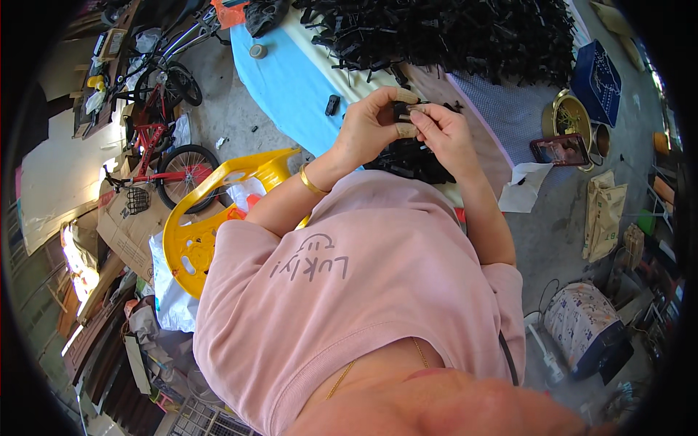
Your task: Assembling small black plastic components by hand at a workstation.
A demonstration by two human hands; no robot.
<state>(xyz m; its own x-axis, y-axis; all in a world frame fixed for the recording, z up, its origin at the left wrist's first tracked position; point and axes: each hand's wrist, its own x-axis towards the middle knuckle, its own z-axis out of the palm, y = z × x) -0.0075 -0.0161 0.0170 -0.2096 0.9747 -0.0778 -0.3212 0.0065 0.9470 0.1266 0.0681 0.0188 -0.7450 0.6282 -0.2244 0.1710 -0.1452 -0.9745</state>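
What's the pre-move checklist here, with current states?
1. Small black part pinched between both hands: ok.
2. Left hand grips it, taped fingers wrapped round: ok.
3. Right hand touching the part: ok.
4. Part's seating or orientation: cannot tell, fingers hide it.
5. Pile of black parts lies on the table beyond the hands: ok.
6. Phone lies apart from the hands: ok.
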